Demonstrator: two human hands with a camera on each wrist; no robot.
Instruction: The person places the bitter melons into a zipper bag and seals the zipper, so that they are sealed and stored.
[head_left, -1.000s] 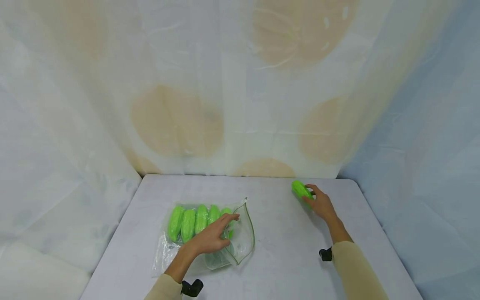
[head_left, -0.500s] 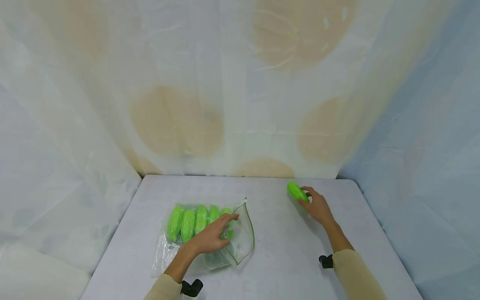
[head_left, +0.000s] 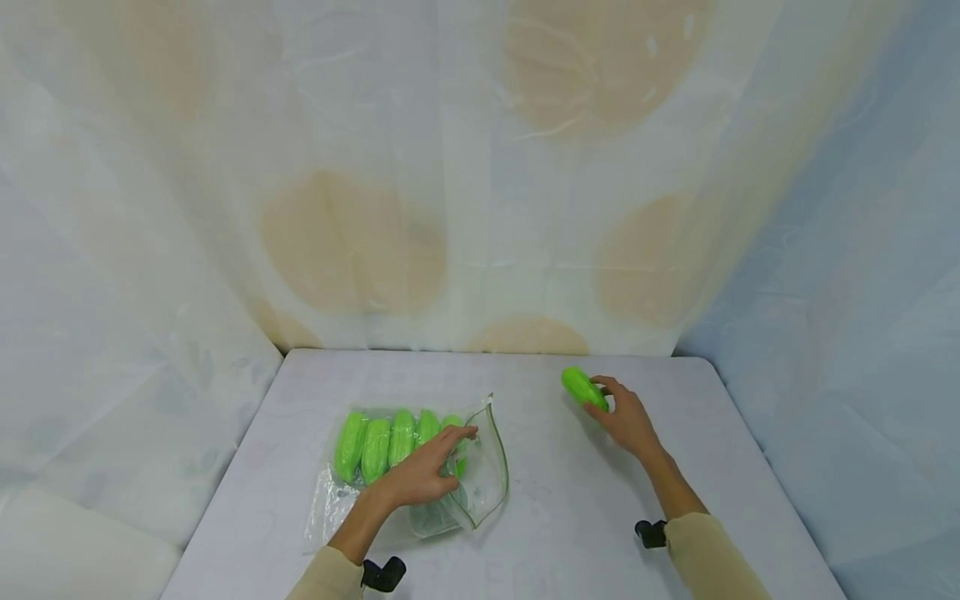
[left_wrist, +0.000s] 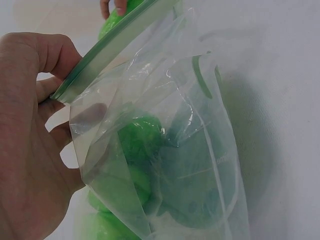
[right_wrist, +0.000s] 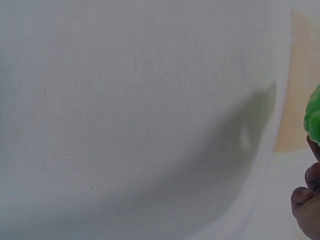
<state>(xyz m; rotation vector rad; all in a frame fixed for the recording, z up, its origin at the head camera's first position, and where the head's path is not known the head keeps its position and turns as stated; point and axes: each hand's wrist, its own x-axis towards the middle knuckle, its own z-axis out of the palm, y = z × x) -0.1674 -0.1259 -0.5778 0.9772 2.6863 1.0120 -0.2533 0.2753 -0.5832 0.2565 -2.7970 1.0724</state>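
My left hand pinches the open mouth of a clear zip bag lying at the left of the table. In the left wrist view, the hand holds the green zip edge, with fingers behind the film. Several bright green cucumber-like vegetables lie side by side in the bag, partly covered by the left hand. My right hand grips another such vegetable by its near end, above the table's back right. Its bumpy end shows at the right wrist view's edge.
The white table ends at a pale patterned curtain behind. Bluish sheeting hangs along the right side, and white sheeting along the left. A black wrist camera sits on the left cuff.
My right hand has carried the green vegetable a little to the left and slightly nearer. The left hand and the bag have stayed in place.
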